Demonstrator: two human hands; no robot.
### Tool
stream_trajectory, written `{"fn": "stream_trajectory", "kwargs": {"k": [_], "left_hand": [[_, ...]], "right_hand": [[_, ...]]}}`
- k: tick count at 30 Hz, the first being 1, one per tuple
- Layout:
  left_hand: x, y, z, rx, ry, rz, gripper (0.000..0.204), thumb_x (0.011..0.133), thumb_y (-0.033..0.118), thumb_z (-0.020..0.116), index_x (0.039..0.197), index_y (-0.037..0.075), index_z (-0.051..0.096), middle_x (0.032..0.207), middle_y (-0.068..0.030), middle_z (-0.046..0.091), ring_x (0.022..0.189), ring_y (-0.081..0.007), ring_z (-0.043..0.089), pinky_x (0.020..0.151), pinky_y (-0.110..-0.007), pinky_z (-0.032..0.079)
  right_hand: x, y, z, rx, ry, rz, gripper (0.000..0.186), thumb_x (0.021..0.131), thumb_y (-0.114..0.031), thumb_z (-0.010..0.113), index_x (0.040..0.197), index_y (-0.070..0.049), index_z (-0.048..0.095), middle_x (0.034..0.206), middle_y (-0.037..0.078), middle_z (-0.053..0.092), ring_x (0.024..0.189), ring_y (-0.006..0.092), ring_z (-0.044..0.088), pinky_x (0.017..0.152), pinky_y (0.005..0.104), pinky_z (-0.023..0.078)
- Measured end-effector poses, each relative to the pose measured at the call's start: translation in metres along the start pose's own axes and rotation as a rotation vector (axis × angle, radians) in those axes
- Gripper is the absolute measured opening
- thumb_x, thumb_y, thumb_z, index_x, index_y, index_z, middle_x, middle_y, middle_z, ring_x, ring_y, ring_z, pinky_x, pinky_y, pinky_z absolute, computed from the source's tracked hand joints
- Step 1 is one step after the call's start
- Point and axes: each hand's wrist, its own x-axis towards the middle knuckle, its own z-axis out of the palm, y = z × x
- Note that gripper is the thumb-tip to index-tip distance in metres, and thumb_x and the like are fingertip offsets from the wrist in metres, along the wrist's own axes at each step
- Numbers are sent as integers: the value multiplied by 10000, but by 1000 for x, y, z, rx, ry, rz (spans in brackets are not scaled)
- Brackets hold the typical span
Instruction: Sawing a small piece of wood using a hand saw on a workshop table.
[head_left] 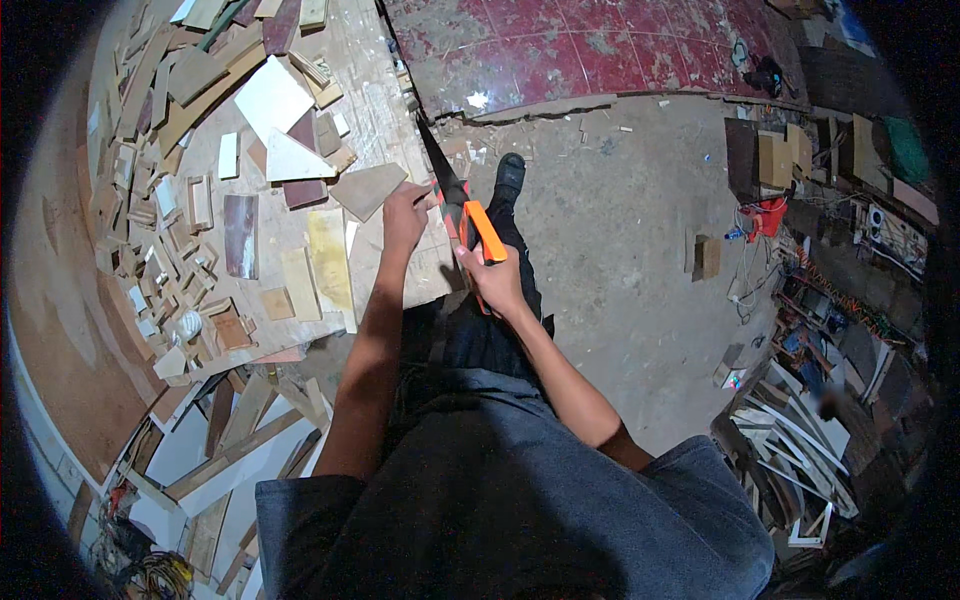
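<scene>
A handsaw with an orange handle (484, 228) and a long dark blade (438, 155) runs along the right edge of the wooden table (375, 260). My right hand (495, 275) is closed on the handle, with a red-and-dark striped piece showing beside it. My left hand (405, 215) is at the table edge left of the blade, fingers bent around something I cannot make out. A tan angled board (365, 188) lies just beyond that hand.
Many wood offcuts (180, 250) cover the table's left, with white triangular boards (295, 155) farther back. My shoe (508, 175) stands on the concrete floor (610, 280). Right lie a red container (766, 217), cables and stacked scrap (800, 440). Red tiled flooring (590, 50) spans the top.
</scene>
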Motion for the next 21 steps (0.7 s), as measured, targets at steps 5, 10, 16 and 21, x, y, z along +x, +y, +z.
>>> {"fn": "stream_trajectory", "kwargs": {"k": [5,10,16,21], "left_hand": [[0,-1,6,22,-44,5,305,786,-24,684,1063,69,768,1009,-167,700,936,-337,678,840,-408,529],[-3,-8,11,-41,15,-13,313,759,-35,689,1040,74,774,998,-166,718,923,-330,684,849,-389,541],[-3,-15,16,-72,56,-61,306,711,-39,721,991,70,782,962,-172,726,864,-332,690,817,-398,554],[-4,-18,19,-70,92,-82,312,702,-42,718,979,83,789,925,-171,719,842,-326,691,797,-389,555]], "right_hand": [[-5,-6,7,-34,7,-79,382,855,-190,794,639,-49,512,594,-7,531,547,87,469,521,305,400],[-18,-19,15,-70,20,-69,372,854,-181,790,637,-45,520,589,-7,533,543,91,473,520,305,398],[-18,-28,19,-55,24,-19,369,847,-188,791,632,-43,529,588,2,551,531,97,486,515,308,398],[-21,-37,27,-80,18,8,361,848,-203,787,646,-45,533,588,6,560,527,92,493,506,305,395]]}}
